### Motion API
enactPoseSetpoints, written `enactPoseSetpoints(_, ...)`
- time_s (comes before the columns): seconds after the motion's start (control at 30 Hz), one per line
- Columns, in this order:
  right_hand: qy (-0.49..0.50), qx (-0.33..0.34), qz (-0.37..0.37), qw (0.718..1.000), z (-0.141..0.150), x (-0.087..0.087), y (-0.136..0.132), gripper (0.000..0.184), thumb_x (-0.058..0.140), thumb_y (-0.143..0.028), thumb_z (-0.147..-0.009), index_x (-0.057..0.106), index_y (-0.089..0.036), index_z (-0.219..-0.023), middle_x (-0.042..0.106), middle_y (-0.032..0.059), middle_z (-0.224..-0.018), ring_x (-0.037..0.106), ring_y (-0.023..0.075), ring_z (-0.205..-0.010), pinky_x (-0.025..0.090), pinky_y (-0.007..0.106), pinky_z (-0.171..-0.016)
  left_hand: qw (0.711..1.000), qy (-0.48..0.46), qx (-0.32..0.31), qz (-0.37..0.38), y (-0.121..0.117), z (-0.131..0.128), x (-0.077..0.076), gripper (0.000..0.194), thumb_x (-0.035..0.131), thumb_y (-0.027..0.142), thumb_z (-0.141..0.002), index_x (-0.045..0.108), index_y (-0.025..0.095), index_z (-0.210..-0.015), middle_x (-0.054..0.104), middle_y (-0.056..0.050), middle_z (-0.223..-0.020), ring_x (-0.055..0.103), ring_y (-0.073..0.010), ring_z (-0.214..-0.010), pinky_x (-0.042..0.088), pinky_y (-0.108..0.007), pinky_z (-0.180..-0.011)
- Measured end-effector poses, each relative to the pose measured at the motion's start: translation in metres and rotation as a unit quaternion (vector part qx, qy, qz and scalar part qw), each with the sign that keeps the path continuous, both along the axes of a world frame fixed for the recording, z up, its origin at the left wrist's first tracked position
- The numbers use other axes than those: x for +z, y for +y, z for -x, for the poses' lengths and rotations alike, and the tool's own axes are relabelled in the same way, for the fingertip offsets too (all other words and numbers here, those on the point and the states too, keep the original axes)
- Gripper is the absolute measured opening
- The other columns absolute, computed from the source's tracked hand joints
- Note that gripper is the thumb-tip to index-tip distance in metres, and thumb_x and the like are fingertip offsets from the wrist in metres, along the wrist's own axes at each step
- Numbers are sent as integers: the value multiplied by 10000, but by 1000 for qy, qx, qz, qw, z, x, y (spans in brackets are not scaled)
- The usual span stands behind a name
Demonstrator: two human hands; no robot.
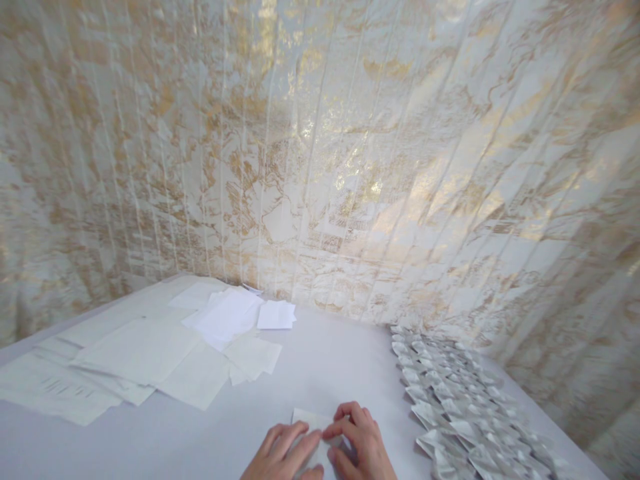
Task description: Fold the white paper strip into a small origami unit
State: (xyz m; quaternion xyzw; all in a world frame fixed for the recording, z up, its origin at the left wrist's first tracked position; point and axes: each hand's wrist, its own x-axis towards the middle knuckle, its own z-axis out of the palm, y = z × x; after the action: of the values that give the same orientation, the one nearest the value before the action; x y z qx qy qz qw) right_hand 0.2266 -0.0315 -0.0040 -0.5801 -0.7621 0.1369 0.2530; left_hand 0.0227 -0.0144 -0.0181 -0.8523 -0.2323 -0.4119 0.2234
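A small white piece of paper (pixel 311 421) lies on the white table (pixel 325 363) at the bottom middle. My left hand (pixel 283 457) rests on its left part with fingers curled and pressed down. My right hand (pixel 363 443) pinches the paper's right edge between thumb and fingers. The fingertips of both hands meet over the paper, which is mostly hidden beneath them.
Loose white paper sheets (pixel 140 353) and smaller squares (pixel 276 315) lie scattered at the left and middle back. Several folded paper shapes (pixel 450 400) lie in rows along the right side. A cream and gold patterned curtain (pixel 320 153) hangs close behind the table.
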Motion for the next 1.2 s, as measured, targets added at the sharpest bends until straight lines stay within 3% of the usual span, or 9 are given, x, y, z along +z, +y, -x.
enactPoseSetpoints(0.13, 13, 25, -14, 1000, -1, -3, 1, 428, 579, 6, -637, 736, -269, -924, 638, 29, -1021, 614, 218, -927, 443, 336, -858, 994, 101, 35, 12, 0, 7, 19, 171, 515, 347, -985, 646, 254, -926, 687, 57, -1071, 510, -191, -1097, 338, -339, -926)
enactPoseSetpoints(0.23, 7, 22, -20, 1000, 2, -5, 0, 420, 591, -3, -627, 724, -265, -927, 640, 28, -1041, 613, 222, -937, 445, 334, -861, 990, 133, 42, 11, 1, 11, 22, 182, 522, 321, -979, 656, 232, -895, 696, 41, -1033, 526, -194, -1108, 329, -355, -956)
enactPoseSetpoints(0.5, -43, -14, 12, 999, 13, 0, -4, 425, 765, -104, -557, 691, -259, -946, 625, 37, -1081, 594, 259, -978, 444, 343, -845, 988, 148, 19, 50, 7, 12, 8, 108, 644, 290, -916, 636, 223, -831, 686, 55, -909, 554, -184, -1031, 277, -372, -1016)
enactPoseSetpoints(0.67, -51, -2, -17, 999, 12, -8, -4, 434, 754, -107, -564, 699, -270, -962, 610, 42, -1137, 575, 269, -995, 449, 351, -864, 987, 140, -4, 74, 14, 12, -8, 218, 701, 317, -870, 601, 226, -700, 622, 44, -781, 549, -192, -947, 306, -379, -985)
enactPoseSetpoints(0.8, -11, 62, -18, 998, 12, -17, -2, 460, 617, -4, -584, 709, -264, -951, 615, 34, -1063, 598, 214, -920, 458, 309, -868, 980, 159, 10, 116, 15, 16, 0, 132, 645, 323, -899, 639, 237, -799, 642, 24, -883, 552, -190, -949, 353, -357, -924)
enactPoseSetpoints(0.9, 29, 108, -15, 994, 11, -18, 1, 394, 620, -43, -658, 698, -248, -985, 634, 39, -1059, 612, 204, -955, 453, 294, -891, 974, 170, 25, 145, 15, 19, 5, 137, 594, 326, -925, 643, 228, -842, 669, 8, -975, 553, -208, -1015, 361, -380, -930)
enactPoseSetpoints(1.2, 30, 112, -16, 993, 9, -13, 0, 232, 723, -108, -734, 716, -274, -896, 691, 3, -1111, 646, 200, -988, 445, 277, -892, 985, 153, 2, 77, 21, 15, -9, 175, 702, 310, -869, 606, 217, -757, 639, 25, -849, 536, -203, -962, 294, -374, -949)
